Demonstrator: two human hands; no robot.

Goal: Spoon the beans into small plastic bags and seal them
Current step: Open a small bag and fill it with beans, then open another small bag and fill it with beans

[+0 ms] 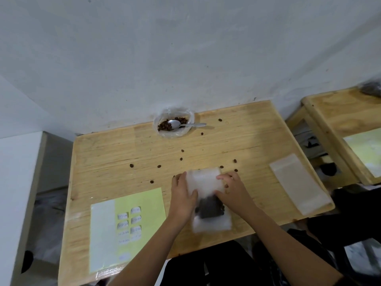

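The far left of the table (107, 157) is bare wood, so a hand can slide there. The bean bowl (190, 118) sits at the far edge, and the handle of the spoon (185, 125) sticks out to its right. Loose beans (159, 166) lie dotted across the middle, between the bowl and the near side. The yellow sheet (148, 201) fills the near left corner. A pile of empty bags (299, 184) covers the right side. The left hand (182, 197) and right hand (233, 190) hold the bag with beans (206, 182) at the near middle.

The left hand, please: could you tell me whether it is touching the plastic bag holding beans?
Touching. The head view shows the left hand gripping the left edge of the plastic bag, thumb lying across the film.
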